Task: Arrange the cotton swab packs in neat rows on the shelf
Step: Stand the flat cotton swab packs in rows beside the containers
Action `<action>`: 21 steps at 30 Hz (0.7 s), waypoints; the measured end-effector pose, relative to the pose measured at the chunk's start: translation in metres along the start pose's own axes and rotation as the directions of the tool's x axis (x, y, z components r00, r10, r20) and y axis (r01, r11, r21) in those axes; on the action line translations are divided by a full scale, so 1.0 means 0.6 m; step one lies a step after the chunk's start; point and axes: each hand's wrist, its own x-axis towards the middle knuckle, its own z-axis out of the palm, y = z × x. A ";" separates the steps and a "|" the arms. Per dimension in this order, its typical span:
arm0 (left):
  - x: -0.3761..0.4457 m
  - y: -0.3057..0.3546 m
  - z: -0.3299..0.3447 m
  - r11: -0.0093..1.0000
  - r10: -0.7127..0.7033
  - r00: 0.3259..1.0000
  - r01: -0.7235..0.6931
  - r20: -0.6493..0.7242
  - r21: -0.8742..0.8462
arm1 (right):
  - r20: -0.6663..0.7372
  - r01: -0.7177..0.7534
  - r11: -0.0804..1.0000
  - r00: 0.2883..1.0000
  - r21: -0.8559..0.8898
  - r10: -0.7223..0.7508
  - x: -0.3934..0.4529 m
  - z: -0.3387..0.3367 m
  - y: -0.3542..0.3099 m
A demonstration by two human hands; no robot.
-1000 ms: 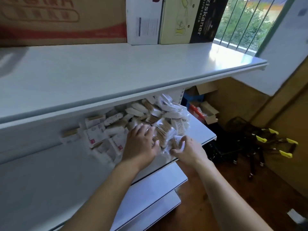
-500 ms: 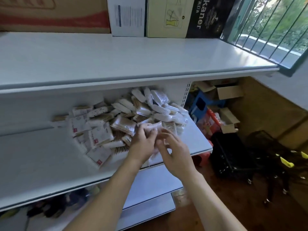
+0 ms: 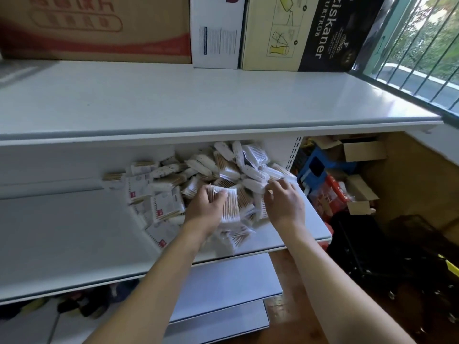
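- The left hand (image 3: 207, 209) reaches forward on a bare forearm, back of the hand up, fingers curled round a cotton swab pack (image 3: 229, 206).
- The right hand (image 3: 284, 203) lies just beside it, back up, fingers bent downward; what the fingertips touch is hidden.

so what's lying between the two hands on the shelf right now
In the head view, swab packs fill the gap between the left hand and right hand; the left hand grips one pack.
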 end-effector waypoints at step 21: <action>-0.003 0.044 0.021 0.686 -0.181 0.937 0.337 0.297 -0.645 | -0.198 0.560 0.764 0.828 0.321 -0.524 -0.055 -0.039 -0.026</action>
